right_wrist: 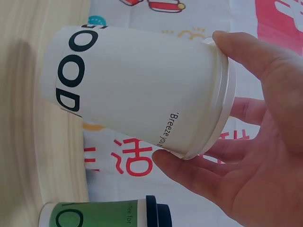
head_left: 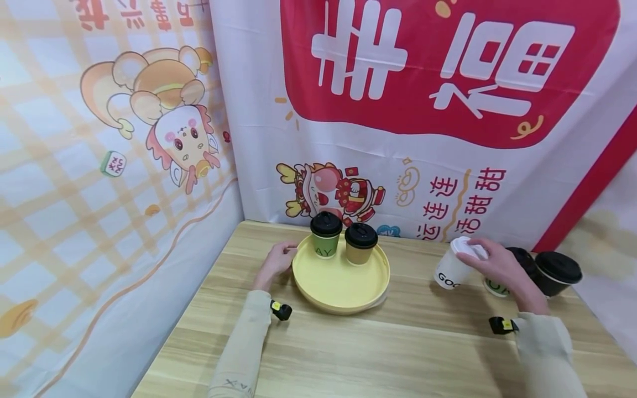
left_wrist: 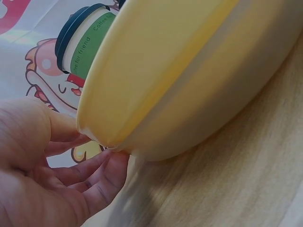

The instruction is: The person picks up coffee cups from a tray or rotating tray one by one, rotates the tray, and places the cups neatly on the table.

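My left hand (head_left: 276, 262) pinches the rim of a round yellow tray (head_left: 343, 287) at its left side, thumb and fingertips at the edge in the left wrist view. Toward the tray's back stand a green paper coffee cup (head_left: 325, 246) and a tan coffee cup (head_left: 359, 255), both with black lids. On the right, my right hand (head_left: 497, 268) grips a white coffee cup (right_wrist: 137, 85) around its white lid. This cup leans slightly, and dark "GOOD" lettering shows near its base.
Just right of the white cup stand another green coffee cup (right_wrist: 102, 215) and a dark cup with a wide black lid (head_left: 558, 268), partly behind my right hand and wrist. A printed cloth (head_left: 259, 138) hangs along the back of the wooden table (head_left: 378, 354); another covers the left side.
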Tool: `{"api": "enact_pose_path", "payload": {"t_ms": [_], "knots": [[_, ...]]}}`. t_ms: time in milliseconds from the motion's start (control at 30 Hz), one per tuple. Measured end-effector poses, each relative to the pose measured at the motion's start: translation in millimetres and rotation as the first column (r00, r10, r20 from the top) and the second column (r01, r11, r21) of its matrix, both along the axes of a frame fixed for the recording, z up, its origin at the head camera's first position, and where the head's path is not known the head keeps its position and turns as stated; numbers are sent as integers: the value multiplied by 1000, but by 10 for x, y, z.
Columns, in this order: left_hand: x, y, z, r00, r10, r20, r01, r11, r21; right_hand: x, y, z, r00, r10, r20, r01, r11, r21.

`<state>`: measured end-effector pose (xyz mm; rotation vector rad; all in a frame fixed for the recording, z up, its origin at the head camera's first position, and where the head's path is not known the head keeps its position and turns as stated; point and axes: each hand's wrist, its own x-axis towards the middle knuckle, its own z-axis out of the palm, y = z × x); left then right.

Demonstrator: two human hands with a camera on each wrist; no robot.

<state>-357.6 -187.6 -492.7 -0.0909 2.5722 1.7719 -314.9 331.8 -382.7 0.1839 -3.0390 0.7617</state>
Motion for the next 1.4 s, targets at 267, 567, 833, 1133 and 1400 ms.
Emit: {"api": "enact_pose_path", "payload": {"t_ms": [267,567,833,1133,1400], "knots": [[3,7,-6,1000,-5,-5,5,1000,-24,-113,89,-114,999,-17,-27,18,999,37],[10,7,-6,1000,-7,-17,7,999,-42,-190,120,-176,997,6,-75,-1,998,67],[-4,3,-11,1000,-9,-27,7,999,-42,-245,150,-214,997,13,-76,-5,994,105],[-20,-8,-18,1000,-1,-22,0,999,-53,-282,185,-263,995,6,-100,7,991,137],[-4,0,-7,1000,-1,-18,0,998,-58,-285,186,-279,995,5,-97,8,991,134]]}}
